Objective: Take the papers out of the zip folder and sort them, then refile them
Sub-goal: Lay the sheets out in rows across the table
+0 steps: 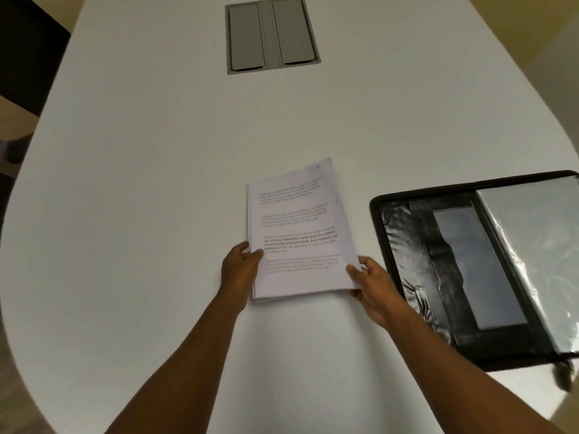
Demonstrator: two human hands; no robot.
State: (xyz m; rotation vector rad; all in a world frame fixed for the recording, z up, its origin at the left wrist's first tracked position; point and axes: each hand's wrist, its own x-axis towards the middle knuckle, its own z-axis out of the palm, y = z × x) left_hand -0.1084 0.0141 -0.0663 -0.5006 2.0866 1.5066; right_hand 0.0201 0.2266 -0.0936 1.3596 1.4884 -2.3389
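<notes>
White stack of printed paper sheets [300, 233], one, near the white table's [156, 183] near edge. Left hand [239, 270] pinches its left edge, right hand [372, 285] its lower right corner, thumbs on top. One black zip folder [438, 277] lies open at the right edge. One grey cable hatch [272, 34] far side.

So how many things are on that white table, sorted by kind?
Stack of printed papers: 1, held by the left hand and right hand
Open black zip folder: 1
Grey cable hatch set in the table: 1
Total: 3
</notes>
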